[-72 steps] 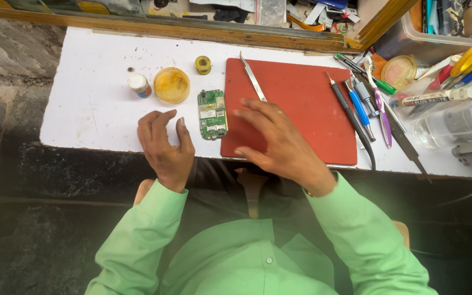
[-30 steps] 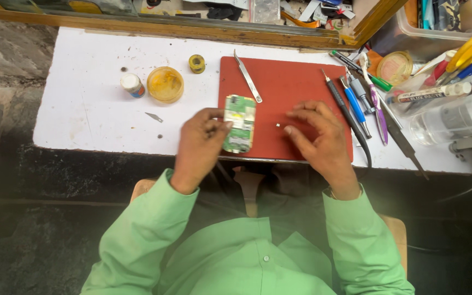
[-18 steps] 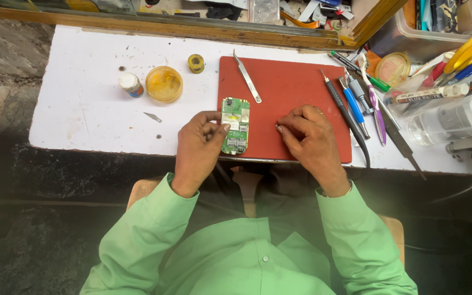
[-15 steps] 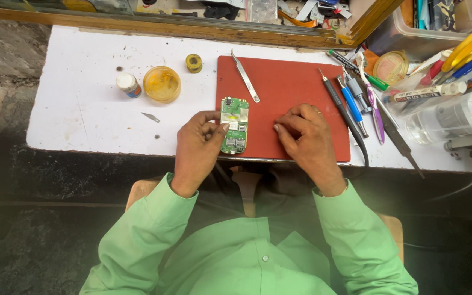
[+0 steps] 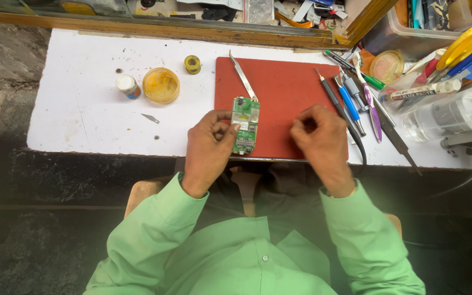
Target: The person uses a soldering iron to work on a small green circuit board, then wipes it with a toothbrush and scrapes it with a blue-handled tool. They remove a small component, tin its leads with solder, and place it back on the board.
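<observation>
Seen from the camera on my head, looking straight down: I sit in a green shirt at a white table, and a small green circuit board lies flat on the near left part of a red mat. A couple of seconds ago the board lay on the bare table just left of the mat under my spread hands; it is now on the mat, so it sits on the working surface with the tools close by. My left hand grips the board's left edge with curled fingertips. My right hand is loosely clenched on the mat, well apart from the board; I cannot tell whether it pinches something tiny, as the fingers hide it. The board's long axis runs away from me, near to far, tilted only slightly, its far end pointing at the metal tweezers that touch or nearly touch that end. Screwdrivers lie just right of the mat; a round yellow tub stands to the left.
</observation>
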The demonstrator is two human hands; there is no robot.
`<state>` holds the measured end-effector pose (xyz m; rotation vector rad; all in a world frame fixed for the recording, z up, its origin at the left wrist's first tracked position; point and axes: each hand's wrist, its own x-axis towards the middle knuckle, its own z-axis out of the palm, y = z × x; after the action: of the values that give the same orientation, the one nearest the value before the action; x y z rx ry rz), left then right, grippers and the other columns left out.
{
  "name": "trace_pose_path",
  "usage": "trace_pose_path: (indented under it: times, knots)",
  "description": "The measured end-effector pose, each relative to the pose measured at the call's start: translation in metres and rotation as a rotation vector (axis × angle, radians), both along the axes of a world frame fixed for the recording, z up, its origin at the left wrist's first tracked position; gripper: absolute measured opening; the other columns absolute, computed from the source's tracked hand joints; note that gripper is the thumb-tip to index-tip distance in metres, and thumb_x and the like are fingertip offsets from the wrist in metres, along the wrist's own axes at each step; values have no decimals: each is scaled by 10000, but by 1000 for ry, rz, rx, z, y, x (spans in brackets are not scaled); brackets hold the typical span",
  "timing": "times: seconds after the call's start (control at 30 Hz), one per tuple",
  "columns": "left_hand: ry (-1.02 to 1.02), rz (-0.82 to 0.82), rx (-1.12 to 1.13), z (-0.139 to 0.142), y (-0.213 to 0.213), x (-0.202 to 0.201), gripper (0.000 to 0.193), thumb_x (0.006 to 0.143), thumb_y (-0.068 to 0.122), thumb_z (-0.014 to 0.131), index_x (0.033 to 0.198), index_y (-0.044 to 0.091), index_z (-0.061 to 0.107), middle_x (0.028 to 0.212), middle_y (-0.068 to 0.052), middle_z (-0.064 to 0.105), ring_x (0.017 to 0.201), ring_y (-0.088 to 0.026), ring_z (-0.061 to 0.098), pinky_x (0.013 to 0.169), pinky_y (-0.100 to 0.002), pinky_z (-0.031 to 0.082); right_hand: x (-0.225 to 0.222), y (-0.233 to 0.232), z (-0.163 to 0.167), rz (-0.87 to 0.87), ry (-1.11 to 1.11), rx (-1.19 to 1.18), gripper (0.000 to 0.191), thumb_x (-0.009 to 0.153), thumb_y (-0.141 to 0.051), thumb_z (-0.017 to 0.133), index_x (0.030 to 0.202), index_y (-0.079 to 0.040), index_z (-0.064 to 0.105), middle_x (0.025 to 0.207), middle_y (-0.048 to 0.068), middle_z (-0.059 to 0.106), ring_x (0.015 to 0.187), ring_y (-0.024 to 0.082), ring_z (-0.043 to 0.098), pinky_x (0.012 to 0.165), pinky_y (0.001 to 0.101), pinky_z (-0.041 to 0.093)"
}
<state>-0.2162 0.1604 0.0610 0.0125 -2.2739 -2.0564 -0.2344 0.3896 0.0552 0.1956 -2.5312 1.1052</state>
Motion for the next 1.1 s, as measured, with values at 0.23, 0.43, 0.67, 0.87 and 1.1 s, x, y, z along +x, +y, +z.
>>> trace_pose_path:
  times: [0.23, 0.43, 0.67, 0.87, 1.1]
  knots:
    - [11, -66, 12, -5, 18, -4, 210, 951, 85, 670, 1127, -29, 659, 730, -70, 741, 616, -72, 657, 545, -254, 516, 3, 29, 0, -130, 165, 544, 34, 818, -27, 726, 848, -13, 720, 855, 170, 697, 807, 359, 673, 722, 464, 540]
    - [16, -96, -11, -6, 37, -11, 213, 944, 105, 668, 1114, -22, 656, 725, -86, 738, 602, -104, 685, 536, -278, 524, -4, 27, -12, -92, 118, 826, 84, 800, -11, 692, 733, -9, 642, 795, 185, 634, 730, 369, 634, 685, 472, 515]
    - [-3, -91, -107, 3, 43, -13, 207, 934, 128, 663, 1089, -9, 659, 697, -111, 741, 568, -185, 727, 541, -317, 553, 4, 27, -6, -44, 150, 698, 57, 860, 12, 675, 815, 6, 709, 799, 187, 641, 771, 378, 642, 729, 479, 519]
    - [16, -72, -498, 9, 46, -16, 379, 879, 170, 697, 1207, 21, 580, 774, -202, 717, 711, -390, 705, 639, -487, 532, 7, 50, 10, -14, 25, 269, 130, 951, -41, 692, 1041, 26, 757, 915, 204, 733, 824, 343, 715, 755, 405, 561]
    - [52, -192, -713, 6, 52, -21, 505, 915, 189, 645, 1361, 29, 469, 873, -245, 711, 819, -448, 692, 732, -541, 529, 23, 68, 21, -45, -50, 104, 146, 955, -75, 722, 1084, -17, 757, 914, 140, 745, 757, 253, 712, 713, 347, 546]
